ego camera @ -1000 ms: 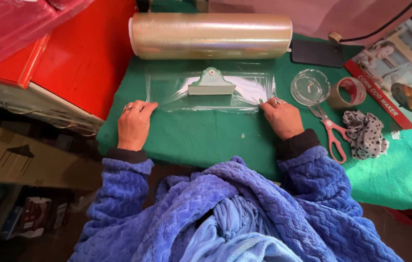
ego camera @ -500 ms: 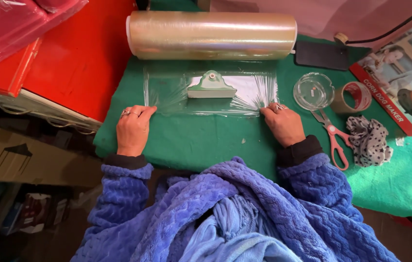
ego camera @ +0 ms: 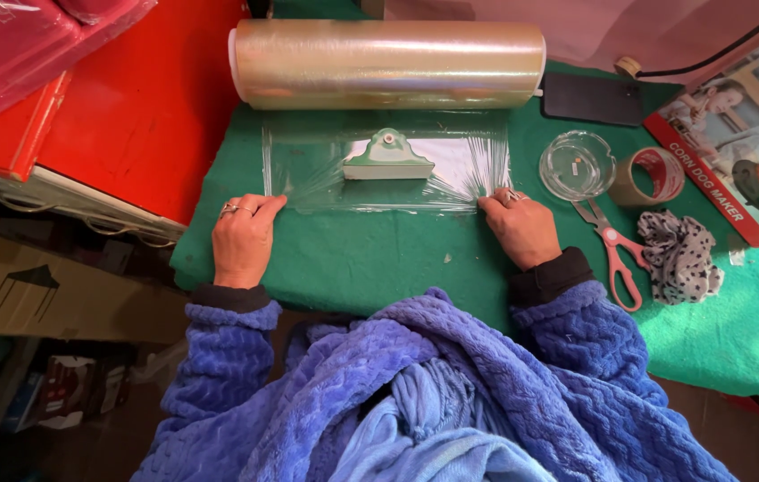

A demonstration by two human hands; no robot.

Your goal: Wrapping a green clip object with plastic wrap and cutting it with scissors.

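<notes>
Since a second ago we have drawn the film (ego camera: 308,170) tighter. Our left hand (ego camera: 242,239) and right hand (ego camera: 522,230) pinch its near corners shut. It stretches from the roll (ego camera: 387,64), over the green clip (ego camera: 387,158); scissors (ego camera: 612,253) lie right of the roll.

Both hands (ego camera: 241,239) (ego camera: 522,230) pinch the clear film sheet (ego camera: 308,170) over a green clip (ego camera: 387,157).

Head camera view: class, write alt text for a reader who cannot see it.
The left hand and right hand pinch the near corners of a clear plastic film sheet pulled from a large roll of cling film, lying over a pale green clip on a green cloth.
</notes>
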